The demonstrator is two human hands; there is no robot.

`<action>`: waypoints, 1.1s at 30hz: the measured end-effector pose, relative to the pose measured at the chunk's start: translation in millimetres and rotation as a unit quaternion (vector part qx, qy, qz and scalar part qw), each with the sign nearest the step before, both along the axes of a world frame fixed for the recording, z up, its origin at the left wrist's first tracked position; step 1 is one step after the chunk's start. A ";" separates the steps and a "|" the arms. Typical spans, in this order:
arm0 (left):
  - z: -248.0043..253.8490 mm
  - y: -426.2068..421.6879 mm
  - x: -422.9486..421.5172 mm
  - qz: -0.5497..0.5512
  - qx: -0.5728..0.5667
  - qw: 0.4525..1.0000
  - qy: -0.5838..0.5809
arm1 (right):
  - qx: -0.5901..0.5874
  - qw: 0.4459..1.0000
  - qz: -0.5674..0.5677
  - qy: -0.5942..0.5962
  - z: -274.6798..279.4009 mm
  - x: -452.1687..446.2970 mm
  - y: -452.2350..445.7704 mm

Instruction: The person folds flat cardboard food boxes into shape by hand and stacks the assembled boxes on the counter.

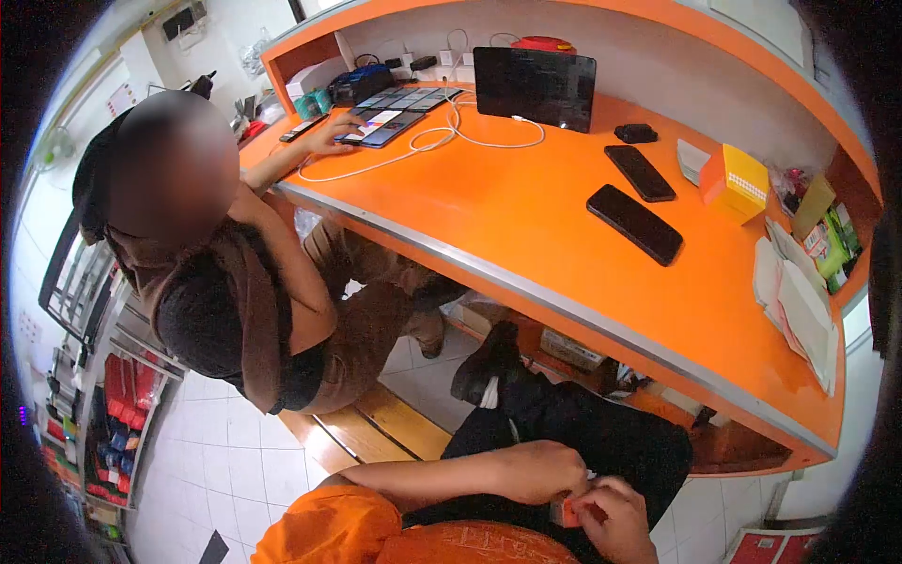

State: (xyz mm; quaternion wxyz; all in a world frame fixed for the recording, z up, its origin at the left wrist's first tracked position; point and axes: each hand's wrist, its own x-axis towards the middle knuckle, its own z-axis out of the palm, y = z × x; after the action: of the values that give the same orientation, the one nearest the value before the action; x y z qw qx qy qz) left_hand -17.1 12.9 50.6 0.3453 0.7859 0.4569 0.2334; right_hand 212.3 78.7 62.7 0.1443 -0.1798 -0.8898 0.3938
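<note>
My left hand (pixel 547 470) is above my lap, its fingers curled inward and their tips mostly hidden. Right beside it, my right hand (pixel 617 519) has its thumb and fingers pinched on a small orange-and-white item (pixel 567 513), too small to name. The two hands nearly meet over my dark trousers (pixel 592 428). Whatever lies inside the left fingers cannot be made out.
An orange counter (pixel 423 202) carries two black phones (pixel 635 224), a dark tablet (pixel 536 87), a white cable (pixel 432 143) and a yellow-orange box (pixel 736 183). Papers (pixel 799 301) lie at right. A seated person (pixel 225 301) touches a screen (pixel 383 128) on my left, on a wooden bench (pixel 376 425).
</note>
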 end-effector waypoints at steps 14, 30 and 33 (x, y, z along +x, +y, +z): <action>-3.6 -15.8 55.8 -0.131 0.054 0.987 0.072 | -0.310 0.908 0.116 -0.258 -55.1 16.8 85.7; -28.9 -16.1 25.9 0.168 -0.077 0.966 -0.180 | 0.119 0.978 -0.161 0.066 11.6 -27.0 25.3; -30.6 -18.6 36.2 0.317 -0.286 0.664 -0.613 | 0.138 0.972 -0.149 0.114 3.6 -36.1 0.2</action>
State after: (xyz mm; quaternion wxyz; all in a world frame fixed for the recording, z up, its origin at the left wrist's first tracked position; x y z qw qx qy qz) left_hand 19.1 -5.8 19.9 0.6601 0.1354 0.4077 0.6162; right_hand 176.2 79.0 66.3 0.3255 -0.2428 -0.8763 0.2590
